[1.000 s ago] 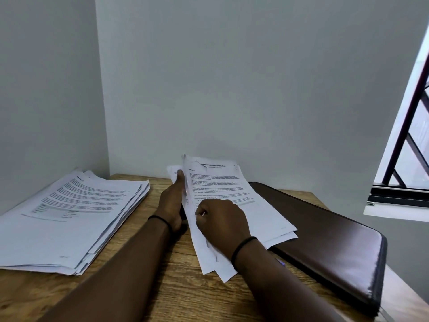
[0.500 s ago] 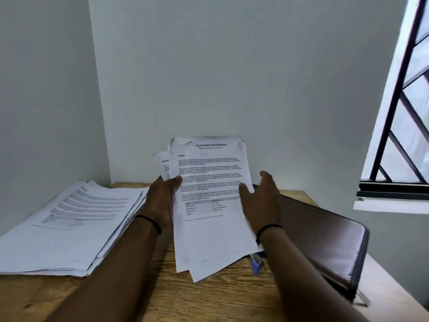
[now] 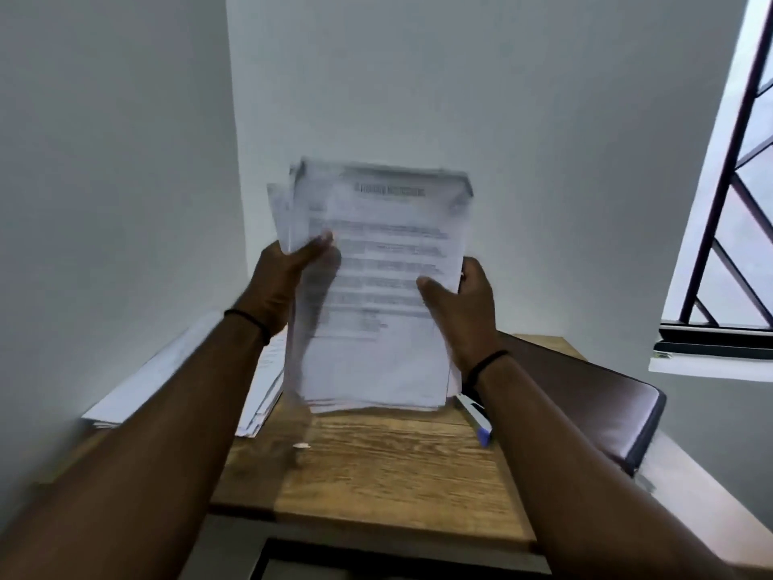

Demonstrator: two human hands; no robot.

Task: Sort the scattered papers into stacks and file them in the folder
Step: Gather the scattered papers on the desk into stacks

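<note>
You are at a small desk in a plain room, like a home office. See the wooden table, piles of printed papers, a brown folder, a pen, and a barred window.

Grainy wooden table, glossy leather folder

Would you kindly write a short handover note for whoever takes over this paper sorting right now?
Left hand: grips the left edge of the held sheaf of papers.
Right hand: grips its right edge. The sheaf stands upright, bottom edge at or just above the wooden table; blur hides which.
Other stack of papers: lies flat on the table's left side.
Folder: closed, on the right, with a pen beside it.
Done: two stacks gathered.
Left: square up the sheaf, open the folder, file both stacks.
</note>
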